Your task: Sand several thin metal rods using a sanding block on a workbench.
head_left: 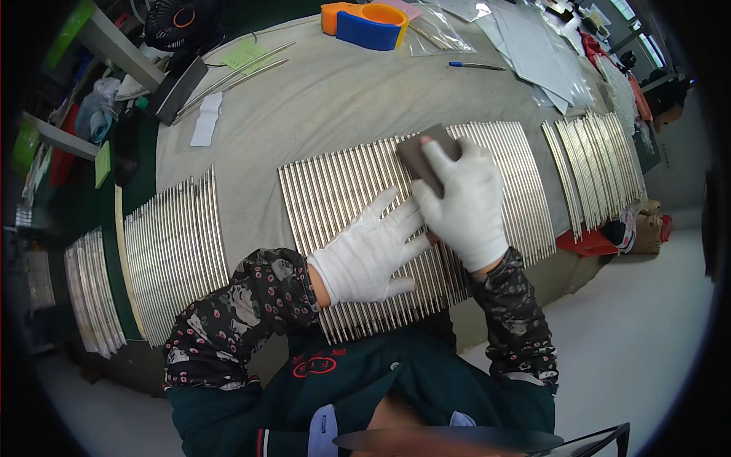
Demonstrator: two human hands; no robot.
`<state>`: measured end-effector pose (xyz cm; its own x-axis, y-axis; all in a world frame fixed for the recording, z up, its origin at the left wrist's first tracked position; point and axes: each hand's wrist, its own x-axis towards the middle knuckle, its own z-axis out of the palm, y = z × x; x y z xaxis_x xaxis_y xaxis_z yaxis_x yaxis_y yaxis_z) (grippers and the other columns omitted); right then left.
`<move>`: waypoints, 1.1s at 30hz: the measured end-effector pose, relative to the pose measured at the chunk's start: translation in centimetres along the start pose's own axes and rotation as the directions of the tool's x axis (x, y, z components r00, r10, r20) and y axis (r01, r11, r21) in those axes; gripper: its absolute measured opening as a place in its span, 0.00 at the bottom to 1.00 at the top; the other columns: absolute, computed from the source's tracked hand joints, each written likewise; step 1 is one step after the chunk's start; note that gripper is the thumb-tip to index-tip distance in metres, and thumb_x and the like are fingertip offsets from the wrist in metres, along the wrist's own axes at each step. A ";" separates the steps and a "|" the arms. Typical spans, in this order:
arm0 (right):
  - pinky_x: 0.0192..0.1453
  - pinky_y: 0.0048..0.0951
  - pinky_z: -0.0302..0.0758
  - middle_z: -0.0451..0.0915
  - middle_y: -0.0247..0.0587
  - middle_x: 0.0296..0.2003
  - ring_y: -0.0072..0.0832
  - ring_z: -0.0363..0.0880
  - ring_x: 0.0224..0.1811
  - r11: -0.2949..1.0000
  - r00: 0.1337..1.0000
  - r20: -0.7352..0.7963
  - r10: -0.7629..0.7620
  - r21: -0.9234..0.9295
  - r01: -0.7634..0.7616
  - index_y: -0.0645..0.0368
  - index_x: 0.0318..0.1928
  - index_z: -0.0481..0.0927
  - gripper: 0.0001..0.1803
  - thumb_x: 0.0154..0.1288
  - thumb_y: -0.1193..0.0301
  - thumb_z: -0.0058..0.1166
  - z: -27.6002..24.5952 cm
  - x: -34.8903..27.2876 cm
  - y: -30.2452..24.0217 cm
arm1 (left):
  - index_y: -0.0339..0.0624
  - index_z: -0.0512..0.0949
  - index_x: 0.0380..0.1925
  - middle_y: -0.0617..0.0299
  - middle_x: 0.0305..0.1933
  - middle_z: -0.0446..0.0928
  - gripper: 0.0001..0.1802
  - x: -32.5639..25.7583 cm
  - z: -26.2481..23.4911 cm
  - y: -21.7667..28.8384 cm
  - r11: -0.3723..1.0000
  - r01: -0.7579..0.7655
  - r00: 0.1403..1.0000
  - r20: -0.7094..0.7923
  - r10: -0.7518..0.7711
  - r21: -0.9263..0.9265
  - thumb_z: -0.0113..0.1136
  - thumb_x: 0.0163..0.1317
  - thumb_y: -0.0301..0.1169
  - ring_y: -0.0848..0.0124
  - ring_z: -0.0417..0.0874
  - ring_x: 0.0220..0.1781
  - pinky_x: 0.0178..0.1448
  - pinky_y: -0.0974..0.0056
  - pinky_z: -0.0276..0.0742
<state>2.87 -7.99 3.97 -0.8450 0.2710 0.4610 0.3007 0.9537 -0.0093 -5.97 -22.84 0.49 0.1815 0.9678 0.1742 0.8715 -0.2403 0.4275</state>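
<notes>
Under the left hand [365, 255] and its spread, unclenched fingers, a long row of metal rods [343, 190] is lying side by side on the bench [259, 137], the white glove hiding the row's middle. Just beyond those fingertips, the right hand [468, 198], also gloved, is grasping a dark block [420, 156]; index finger and thumb are showing against it, while the other fingers are curling out of clear sight. The block is lying over the far part of the row, its underside hidden, so how hard it is pressing cannot be told. Well left of the left fingers, a second group of rods [167, 255] is running partly behind the patterned sleeve [236, 320], and a further bundle [94, 293] is blurring toward the dark rim. To the right of the right fingers, another group [598, 171] is resting near the bench's edge. Well beyond the fingers, an orange-and-blue tape dispenser [365, 30] is standing beside a clear plastic bag [438, 34], whose slender contents are hard to make out; a blue pen [476, 66] is lying nearer, and a black fan [181, 21] is being cut off by the upper edge
</notes>
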 end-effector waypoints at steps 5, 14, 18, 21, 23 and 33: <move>0.34 0.40 0.74 0.73 0.51 0.29 0.43 0.75 0.33 0.939 0.957 0.082 0.279 -0.234 -0.254 0.56 0.47 0.81 0.23 0.47 0.64 0.59 -0.5 -0.4 3.6 | 0.40 0.71 0.55 0.45 0.64 0.63 0.37 0.3 -0.1 0.2 1.000 -0.014 1.000 -0.024 0.013 -0.008 0.65 0.48 0.49 0.51 0.60 0.68 0.72 0.41 0.49; 0.42 0.41 0.75 0.75 0.55 0.37 0.43 0.75 0.38 0.987 0.981 0.105 0.161 -0.007 -0.161 0.57 0.51 0.79 0.26 0.49 0.64 0.59 -0.8 -0.2 0.5 | 0.40 0.70 0.56 0.44 0.64 0.62 0.38 -0.1 0.1 -0.1 1.000 -0.004 1.000 -0.001 0.004 0.003 0.66 0.47 0.49 0.50 0.61 0.68 0.72 0.42 0.50; 0.42 0.41 0.75 0.74 0.53 0.36 0.45 0.75 0.39 0.931 0.914 0.208 0.348 -0.186 -0.313 0.55 0.51 0.79 0.26 0.48 0.62 0.60 -0.6 0.1 2.2 | 0.39 0.70 0.56 0.43 0.65 0.61 0.38 0.0 -0.5 0.3 1.000 -0.006 1.000 -0.007 0.007 0.023 0.66 0.46 0.48 0.50 0.60 0.69 0.72 0.43 0.49; 0.42 0.41 0.75 0.75 0.55 0.36 0.45 0.76 0.39 0.963 0.959 0.111 0.262 -0.087 -0.253 0.55 0.50 0.80 0.25 0.48 0.62 0.61 -1.2 0.2 2.4 | 0.40 0.70 0.57 0.43 0.66 0.60 0.38 0.2 -0.6 0.2 1.000 -0.013 1.000 0.016 0.013 0.017 0.66 0.47 0.48 0.50 0.60 0.69 0.72 0.43 0.49; 0.40 0.40 0.75 0.76 0.56 0.36 0.44 0.77 0.38 0.998 0.999 0.050 0.002 0.063 -0.005 0.55 0.49 0.80 0.25 0.48 0.61 0.62 0.2 0.1 -0.6 | 0.40 0.70 0.56 0.44 0.66 0.60 0.39 -0.1 -0.1 0.0 1.000 0.015 0.998 0.062 -0.016 0.009 0.66 0.46 0.48 0.50 0.59 0.70 0.72 0.43 0.50; 0.38 0.38 0.75 0.76 0.52 0.33 0.42 0.77 0.37 0.986 0.984 0.087 0.156 -0.079 -0.150 0.56 0.46 0.81 0.22 0.50 0.62 0.61 1.5 1.9 2.2 | 0.40 0.69 0.57 0.45 0.65 0.61 0.39 0.1 -0.3 0.1 1.000 0.002 1.000 0.018 -0.002 0.011 0.65 0.47 0.49 0.50 0.59 0.69 0.73 0.42 0.47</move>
<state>1.29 -5.22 3.51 -0.8228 0.4271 0.3750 0.4579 0.8890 -0.0079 -6.02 -22.79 0.84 0.1880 0.9695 0.1574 0.8767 -0.2379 0.4181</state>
